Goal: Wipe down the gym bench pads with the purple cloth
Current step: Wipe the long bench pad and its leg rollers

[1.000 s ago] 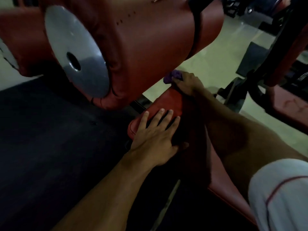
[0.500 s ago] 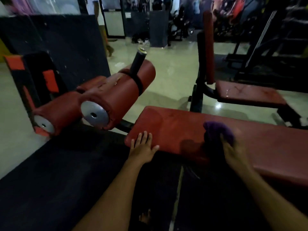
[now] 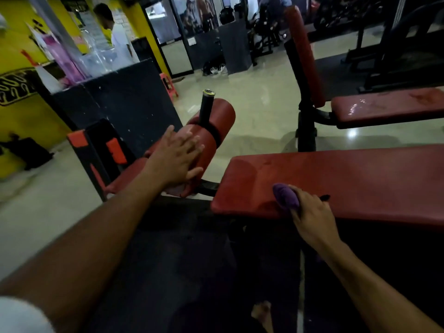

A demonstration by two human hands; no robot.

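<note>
Head view: bare foot [image 3: 262,313] at bottom centre on the dark floor mat [image 3: 168,272]. Right hand [image 3: 310,212] is closed around the purple cloth [image 3: 286,197], bunched in the fingers and sticking out toward the left; hand and cloth sit on the near edge of the red bench pad [image 3: 348,174], close to its left end. This surface runs off to the right of frame. Left hand [image 3: 176,159] is flat with fingers spread, holding nothing, palm down on the red roller pad [image 3: 213,126] just left of the bench pad's end. A black post [image 3: 206,106] rises from the roller. Beyond it, a dark partition [image 3: 125,102] and a second red bench [image 3: 384,106] with an upright back pad [image 3: 302,54] at far right. A person in white [image 3: 120,42] stands in the background by the yellow wall [image 3: 14,39].
</note>
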